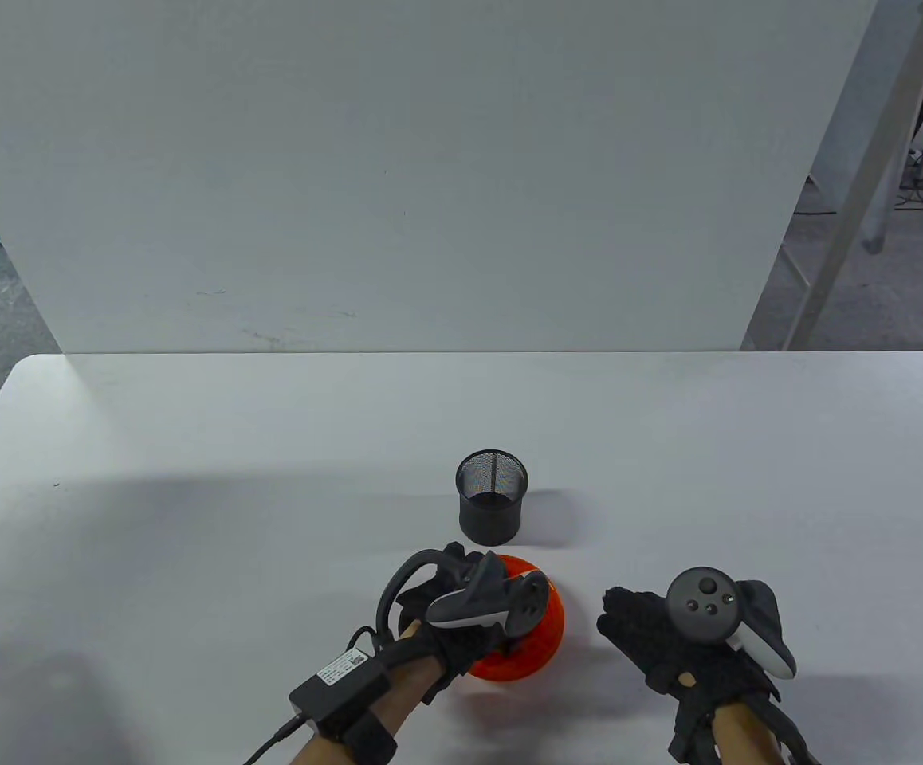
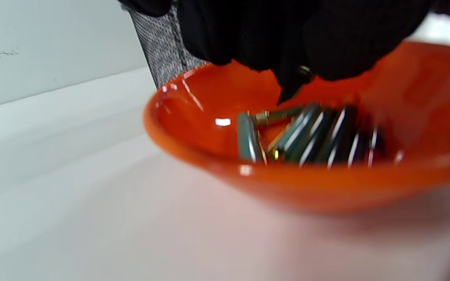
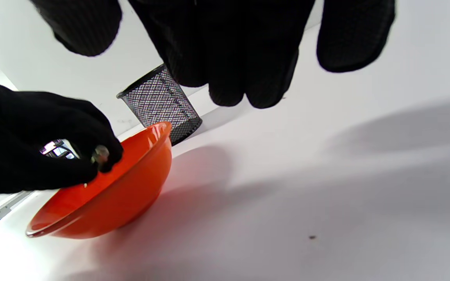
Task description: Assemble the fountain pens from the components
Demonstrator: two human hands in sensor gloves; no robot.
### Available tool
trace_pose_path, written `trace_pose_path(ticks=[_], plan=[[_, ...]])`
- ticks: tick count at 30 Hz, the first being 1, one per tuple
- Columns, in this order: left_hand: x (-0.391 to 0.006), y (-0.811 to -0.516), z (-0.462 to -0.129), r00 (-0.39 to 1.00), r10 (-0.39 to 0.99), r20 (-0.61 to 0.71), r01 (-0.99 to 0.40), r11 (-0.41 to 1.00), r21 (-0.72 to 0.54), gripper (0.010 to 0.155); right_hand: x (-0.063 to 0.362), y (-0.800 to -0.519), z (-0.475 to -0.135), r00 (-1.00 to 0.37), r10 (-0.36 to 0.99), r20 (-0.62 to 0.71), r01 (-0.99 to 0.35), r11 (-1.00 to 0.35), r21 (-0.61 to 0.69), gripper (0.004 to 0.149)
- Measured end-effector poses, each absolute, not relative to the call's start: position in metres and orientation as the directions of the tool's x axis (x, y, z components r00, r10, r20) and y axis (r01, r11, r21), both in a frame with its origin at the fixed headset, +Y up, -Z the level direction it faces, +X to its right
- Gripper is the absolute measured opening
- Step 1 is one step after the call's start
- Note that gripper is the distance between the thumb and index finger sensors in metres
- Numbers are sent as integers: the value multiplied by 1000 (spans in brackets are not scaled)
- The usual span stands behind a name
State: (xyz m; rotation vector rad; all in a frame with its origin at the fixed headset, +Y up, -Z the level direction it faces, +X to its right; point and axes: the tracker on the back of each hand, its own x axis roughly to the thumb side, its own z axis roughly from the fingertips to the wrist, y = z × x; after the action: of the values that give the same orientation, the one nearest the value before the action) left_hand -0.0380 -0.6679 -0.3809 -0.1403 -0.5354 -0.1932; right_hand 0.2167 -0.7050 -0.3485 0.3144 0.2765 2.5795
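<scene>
Orange bowl (image 1: 545,637) on white surface (image 1: 190,518), holding pen components (image 2: 311,134). Left hand (image 1: 461,610) inside bowl, grip pinching one small metal piece (image 3: 100,153). Right hand (image 1: 685,637) beside bowl, grip wide, empty. Mesh pen cup (image 1: 492,496) behind.

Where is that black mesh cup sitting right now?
In the table view, the black mesh cup stands upright near the table's middle, just behind the orange bowl that the left hand reaches into.

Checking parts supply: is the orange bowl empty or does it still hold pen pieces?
Not empty. The orange bowl holds several dark and metallic pen parts lying at its bottom, under the left hand.
</scene>
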Motion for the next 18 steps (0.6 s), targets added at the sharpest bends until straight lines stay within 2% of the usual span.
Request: trace_pose_path(ticks=[5, 6, 12, 16, 18], plan=[[-56, -652, -374, 871, 82, 484, -64, 996, -55, 52, 217, -706, -348, -840, 519, 158, -472, -843, 259, 66], [-64, -650, -370, 859, 151, 489, -164, 986, -16, 52, 217, -706, -348, -841, 518, 154, -472, -842, 260, 66], [-107, -645, -356, 758, 459, 464, -535, 844, 39, 52, 219, -708, -350, -840, 527, 130, -481, -834, 272, 66], [-122, -639, -352, 725, 496, 478, -599, 797, 82, 51, 220, -710, -351, -841, 527, 119, -481, -831, 281, 66], [-129, -637, -343, 730, 472, 494, -627, 750, 209, 51, 221, -712, -352, -838, 535, 104, -490, -823, 286, 66]])
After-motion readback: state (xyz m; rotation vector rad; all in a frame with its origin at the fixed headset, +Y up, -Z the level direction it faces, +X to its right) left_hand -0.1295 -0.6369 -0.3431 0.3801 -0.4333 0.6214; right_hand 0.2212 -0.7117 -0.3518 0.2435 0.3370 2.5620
